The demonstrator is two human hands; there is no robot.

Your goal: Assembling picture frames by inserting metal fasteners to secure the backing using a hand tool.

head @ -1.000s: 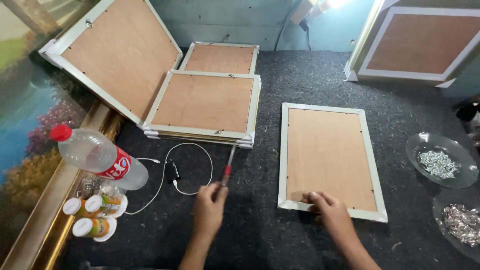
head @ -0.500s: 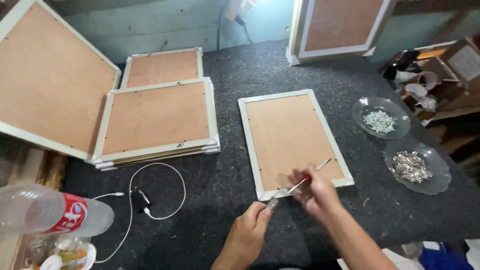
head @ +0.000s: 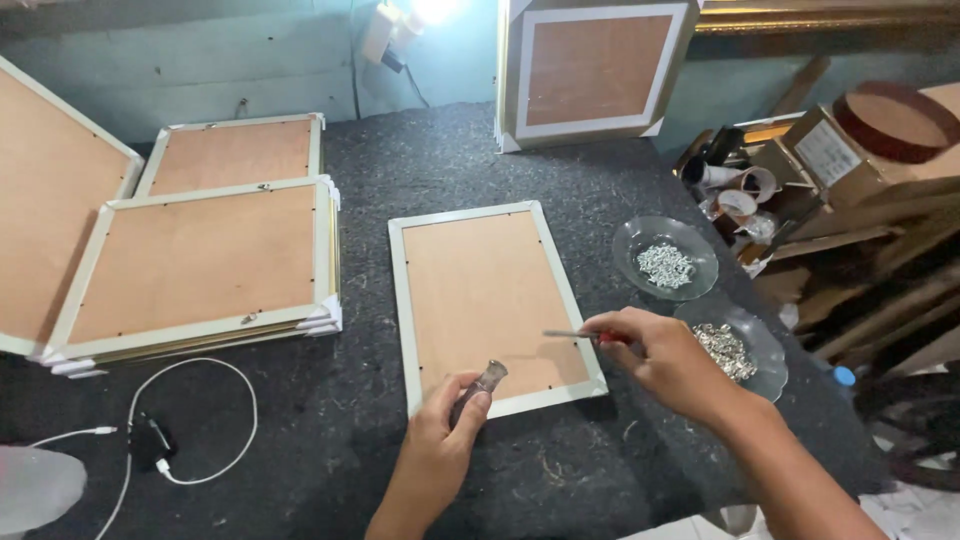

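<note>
A picture frame (head: 489, 300) lies face down on the dark felt table, its brown backing board up and its pale border showing. My right hand (head: 660, 358) holds a red-handled screwdriver (head: 578, 336) over the frame's right edge, the shaft pointing left. At the frame's near edge, my left hand (head: 440, 440) grips a small dark cylindrical piece with a metal tip (head: 485, 380).
A stack of frames (head: 200, 265) lies at the left, with one more frame (head: 590, 70) leaning on the back wall. Two glass dishes of small metal parts (head: 665, 262) (head: 735, 350) sit right of the frame. A white cable (head: 180, 425) lies near left. Cluttered boxes (head: 830, 160) stand far right.
My view has swung to the right. The screwdriver passed from my left hand to my right hand, and my left hand now holds a small dark piece at the frame's near edge.
</note>
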